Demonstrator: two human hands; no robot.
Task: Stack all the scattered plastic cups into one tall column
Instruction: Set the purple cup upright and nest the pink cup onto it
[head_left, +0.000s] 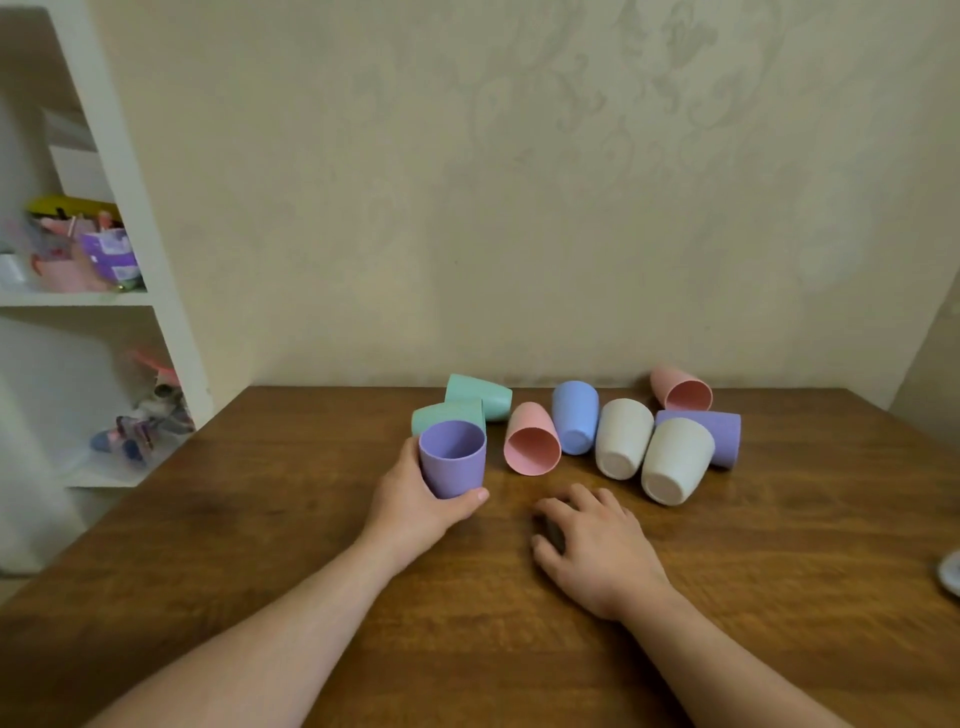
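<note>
My left hand grips a purple cup that stands upright on the wooden table, mouth up. Two green cups lie on their sides just behind it. To the right lie a pink cup, a blue cup, two white cups, a second purple cup and a second pink cup, all tipped over. My right hand rests palm down on the table in front of the white cups, fingers spread, holding nothing.
A wall runs along the table's far edge close behind the cups. A white shelf unit with cluttered items stands at the left. A small pale round object peeks in at the right edge of the table.
</note>
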